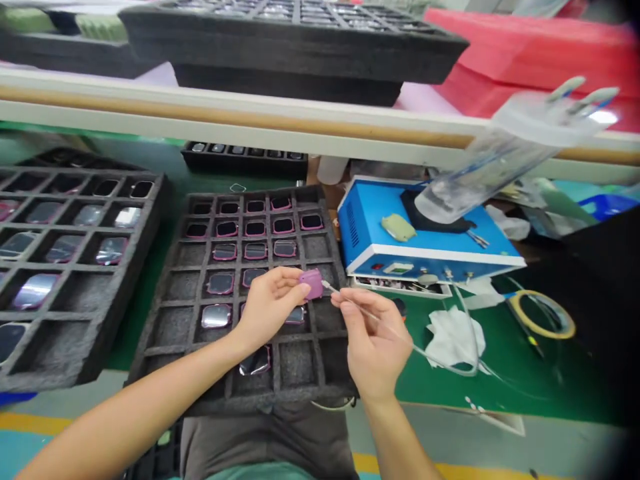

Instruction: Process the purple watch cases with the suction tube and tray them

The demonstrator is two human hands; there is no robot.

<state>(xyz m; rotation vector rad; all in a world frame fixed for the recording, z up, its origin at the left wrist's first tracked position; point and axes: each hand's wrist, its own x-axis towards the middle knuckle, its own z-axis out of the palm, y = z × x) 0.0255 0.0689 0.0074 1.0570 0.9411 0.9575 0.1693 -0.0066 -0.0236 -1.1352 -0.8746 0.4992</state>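
My left hand (pixel 273 300) is closed on a small purple case (pixel 311 285), held between thumb and fingers over a dark foam tray (pixel 175 325). Pinched in my right hand (pixel 376 333) is a thin cable (pixel 430 359) with a light-coloured tip, which is at the right edge of the purple case. Whether the tip touches the case or sits in it cannot be made out. Several pink-rimmed frames with dark glossy faces lie in the tray's compartments below my hands.
A second foam tray (pixel 150 240) stands at the left. On the right are a blue box (pixel 370 207) bearing a clear cylinder (pixel 480 160), a white tissue (pixel 453 333) and a yellow tape roll (pixel 564 327). A shelf edge (pixel 250 127) crosses behind, holding black trays.
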